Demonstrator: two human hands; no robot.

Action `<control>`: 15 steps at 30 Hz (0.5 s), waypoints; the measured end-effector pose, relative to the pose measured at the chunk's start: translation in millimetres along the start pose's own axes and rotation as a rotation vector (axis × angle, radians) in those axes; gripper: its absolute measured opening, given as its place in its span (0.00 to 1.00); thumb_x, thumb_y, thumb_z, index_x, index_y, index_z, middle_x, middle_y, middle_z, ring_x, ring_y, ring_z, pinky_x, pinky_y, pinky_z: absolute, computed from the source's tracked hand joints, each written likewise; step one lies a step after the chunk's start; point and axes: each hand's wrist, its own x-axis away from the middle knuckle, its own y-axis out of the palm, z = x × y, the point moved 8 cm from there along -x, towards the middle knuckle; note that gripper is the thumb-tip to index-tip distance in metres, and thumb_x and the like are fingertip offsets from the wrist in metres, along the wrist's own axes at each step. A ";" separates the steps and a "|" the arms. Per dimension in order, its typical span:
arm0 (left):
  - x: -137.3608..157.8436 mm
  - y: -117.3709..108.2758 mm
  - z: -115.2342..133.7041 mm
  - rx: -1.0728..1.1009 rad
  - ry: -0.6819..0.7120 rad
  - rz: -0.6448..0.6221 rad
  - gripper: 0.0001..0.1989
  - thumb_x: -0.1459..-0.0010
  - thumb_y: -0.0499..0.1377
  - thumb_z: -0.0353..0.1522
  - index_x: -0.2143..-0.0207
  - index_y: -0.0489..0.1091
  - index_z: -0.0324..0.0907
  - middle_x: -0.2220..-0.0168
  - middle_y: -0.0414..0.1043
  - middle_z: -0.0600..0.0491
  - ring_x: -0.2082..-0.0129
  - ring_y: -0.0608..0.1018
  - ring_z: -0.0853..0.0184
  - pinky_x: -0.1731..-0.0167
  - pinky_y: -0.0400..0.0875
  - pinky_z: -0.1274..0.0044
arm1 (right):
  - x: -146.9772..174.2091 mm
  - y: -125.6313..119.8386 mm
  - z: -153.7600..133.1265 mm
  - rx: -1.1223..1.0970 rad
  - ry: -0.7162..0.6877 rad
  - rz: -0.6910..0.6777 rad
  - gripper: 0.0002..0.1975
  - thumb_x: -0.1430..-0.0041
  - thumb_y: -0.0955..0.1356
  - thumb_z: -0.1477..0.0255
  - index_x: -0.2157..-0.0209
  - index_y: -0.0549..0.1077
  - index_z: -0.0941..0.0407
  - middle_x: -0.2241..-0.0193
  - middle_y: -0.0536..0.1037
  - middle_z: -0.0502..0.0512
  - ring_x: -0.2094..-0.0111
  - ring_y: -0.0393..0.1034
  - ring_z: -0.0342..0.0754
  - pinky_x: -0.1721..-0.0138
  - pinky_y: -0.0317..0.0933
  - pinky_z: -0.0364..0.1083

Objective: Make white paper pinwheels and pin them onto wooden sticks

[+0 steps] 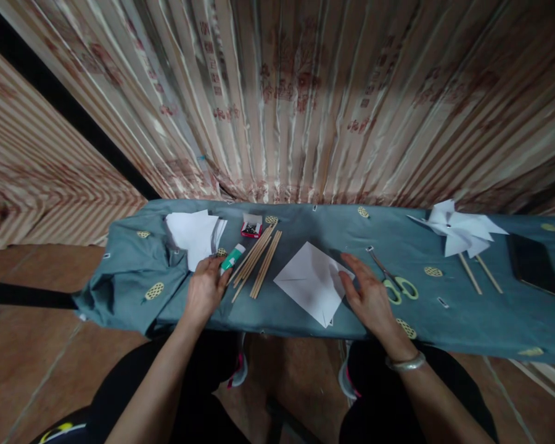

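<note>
Right of the frame's centre, my right hand (361, 285) is spread at the edge of the white paper square (309, 283); left of centre, my left hand (206, 285) grips a green glue stick (232, 259). Beside it lie wooden sticks (266, 265) and, higher up, a red box (251, 233).

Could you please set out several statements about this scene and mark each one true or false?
1. The left hand has the green-and-white tube between thumb and fingers. True.
2. The right hand is at a corner of the white sheet. True.
3. The scissors lie left of the white sheet. False: the scissors lie to its right.
4. The small red box is closed. False: the red box has its lid up, with small dark things inside.
5. Two sticks show below the white pinwheels. True.
6. The right wrist is bare. False: it wears a silvery bracelet.
</note>
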 end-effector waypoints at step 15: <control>82.0 92.6 151.0 1.371 -0.456 -0.890 0.25 0.48 0.64 0.51 0.67 0.74 0.36 0.76 0.68 0.55 0.79 0.64 0.75 0.76 0.58 0.80 | 37.4 54.4 -52.0 -1.358 0.625 -0.451 0.17 0.51 0.77 0.59 0.62 0.81 0.54 0.73 0.80 0.49 0.73 0.71 0.42 0.66 0.65 0.43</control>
